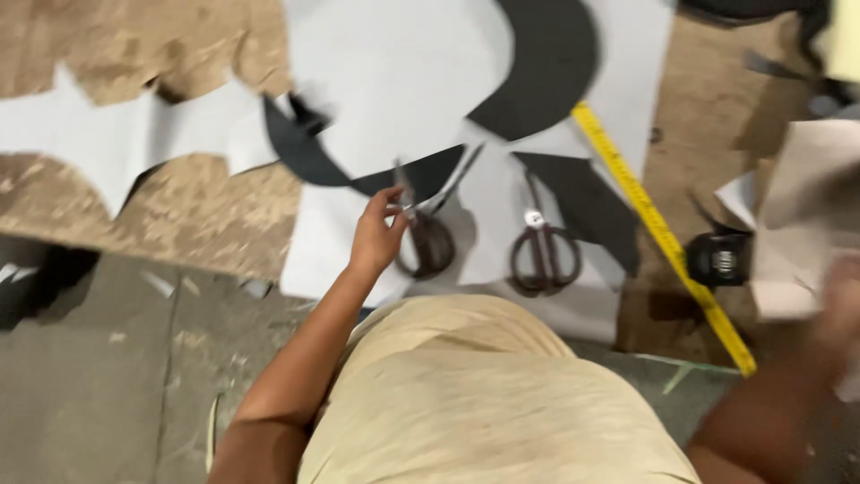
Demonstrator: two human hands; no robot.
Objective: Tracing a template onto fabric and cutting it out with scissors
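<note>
Head view looks straight down on a worn wooden table (179, 215) covered with white paper sheets (394, 81) and curved black cut pieces (546, 63). A yellow measuring tape (658, 233) runs diagonally at the right side, and a small black object (721, 258) stands just beside it. A second pair of dark scissors (542, 251) lies flat on the paper, apart from both hands. The left hand (376, 235) reaches forward with the arm stretched, and its fingers are bent around the upper part of a pair of scissors (428, 235), touching it near the blades. The right hand (842, 309) is blurred at the right edge, against beige cardboard pieces (806, 206); I cannot tell how open it is.
</note>
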